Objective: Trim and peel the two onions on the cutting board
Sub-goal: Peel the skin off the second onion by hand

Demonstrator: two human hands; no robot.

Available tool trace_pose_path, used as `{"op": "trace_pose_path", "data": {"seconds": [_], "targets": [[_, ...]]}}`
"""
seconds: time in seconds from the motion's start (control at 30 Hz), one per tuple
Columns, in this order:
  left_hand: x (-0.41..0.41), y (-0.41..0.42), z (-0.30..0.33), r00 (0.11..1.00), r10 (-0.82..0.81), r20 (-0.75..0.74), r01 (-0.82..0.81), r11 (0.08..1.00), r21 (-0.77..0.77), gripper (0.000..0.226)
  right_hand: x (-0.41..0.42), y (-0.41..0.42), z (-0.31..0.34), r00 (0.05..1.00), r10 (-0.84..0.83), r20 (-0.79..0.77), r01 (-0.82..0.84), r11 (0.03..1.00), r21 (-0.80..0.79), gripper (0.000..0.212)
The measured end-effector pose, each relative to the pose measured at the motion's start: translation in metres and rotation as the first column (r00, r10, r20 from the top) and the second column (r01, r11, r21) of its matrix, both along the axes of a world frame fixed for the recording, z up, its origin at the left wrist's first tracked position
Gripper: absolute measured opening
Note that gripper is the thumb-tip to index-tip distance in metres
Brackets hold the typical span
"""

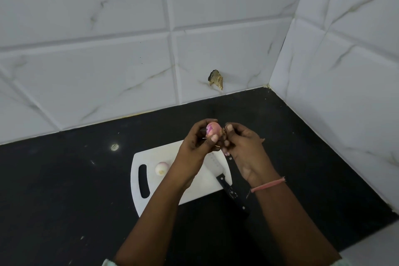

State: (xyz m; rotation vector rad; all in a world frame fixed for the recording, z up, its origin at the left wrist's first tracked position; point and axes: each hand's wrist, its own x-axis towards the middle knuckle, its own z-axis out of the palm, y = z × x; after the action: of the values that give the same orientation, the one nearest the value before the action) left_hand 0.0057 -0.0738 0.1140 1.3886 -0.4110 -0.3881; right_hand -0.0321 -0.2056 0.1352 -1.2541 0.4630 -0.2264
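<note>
Both forearms reach up from the bottom of the frame to the middle, where the hands meet above the far edge of the board (194, 194). Left hand (194, 144) has its fingers curled round a pink onion (212, 128), thumb across the front and fingertips over the top, so the bulb is held clear of the board. Right hand (244, 147) pinches at the onion's right end, where dry brown skin and root wisps (224, 130) show between thumb and fingertips; its fingers are closed on that skin. A second onion (161, 168), pale and apparently already peeled, lies on the board left of centre, near the handle slot. A knife (228, 185) lies along the board's right edge, handle towards the person, mostly under the right wrist, untouched.

The step in hand looks like stripping the papery layer. To do it well, the left hand should keep a firm hold and turn the bulb a little at a time while the right pulls skin from the trimmed end along the length, not across, so it comes away in wide strips. If skin sticks at the root end, a fresh thin cut with the knife would likely free it. Scraps should drop on the board, not the black desk (64, 190).
</note>
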Motion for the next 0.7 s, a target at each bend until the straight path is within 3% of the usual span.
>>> {"op": "trace_pose_path", "data": {"seconds": [0.07,0.13,0.2,0.27,0.33,0.4,0.43,0.47,0.57,0.7], "targets": [[-0.003,0.001,-0.001,0.994,-0.019,-0.104,0.01,0.997,-0.08,0.038,0.005,-0.004,-0.002,0.998,-0.049,-0.044,0.057,0.976,0.209,0.014],[-0.005,0.002,-0.001,0.974,-0.038,-0.225,0.0,0.986,-0.166,0.042,0.008,-0.011,-0.008,0.988,-0.135,-0.076,0.145,0.98,0.139,0.011],[-0.004,0.004,-0.002,0.97,-0.02,-0.241,-0.016,0.989,-0.145,0.043,0.009,-0.02,-0.017,0.964,-0.248,-0.098,0.22,0.948,-0.229,0.012],[-0.003,0.006,-0.004,0.978,0.009,-0.207,-0.029,0.995,-0.091,0.044,0.011,-0.03,-0.029,0.95,-0.285,-0.128,0.145,0.765,-0.627,0.021],[-0.001,0.006,-0.006,0.984,0.039,-0.172,-0.049,0.997,-0.053,0.042,0.014,-0.039,-0.042,0.942,-0.248,-0.227,-0.046,0.575,-0.817,0.032],[0.0,0.006,-0.01,0.986,0.068,-0.153,-0.074,0.997,-0.036,0.042,0.013,-0.039,-0.048,0.954,-0.211,-0.213,-0.107,0.424,-0.899,0.043],[0.001,0.005,-0.012,0.986,0.076,-0.146,-0.082,0.996,-0.038,0.043,0.012,-0.039,-0.05,0.974,-0.168,-0.149,-0.067,0.418,-0.906,0.047],[0.001,0.005,-0.013,0.987,0.081,-0.139,-0.087,0.995,-0.042,0.043,0.008,-0.035,-0.047,0.991,-0.107,-0.083,-0.022,0.479,-0.878,0.046],[0.0,0.003,-0.013,0.988,0.109,-0.105,-0.113,0.993,-0.033,0.043,-0.003,-0.016,-0.038,0.995,0.085,0.056,-0.025,0.735,-0.677,0.03],[-0.002,0.002,-0.012,0.99,0.139,-0.011,-0.138,0.99,0.007,0.042,-0.006,-0.001,-0.033,0.997,0.016,0.081,0.038,0.784,-0.62,0.002]]}}
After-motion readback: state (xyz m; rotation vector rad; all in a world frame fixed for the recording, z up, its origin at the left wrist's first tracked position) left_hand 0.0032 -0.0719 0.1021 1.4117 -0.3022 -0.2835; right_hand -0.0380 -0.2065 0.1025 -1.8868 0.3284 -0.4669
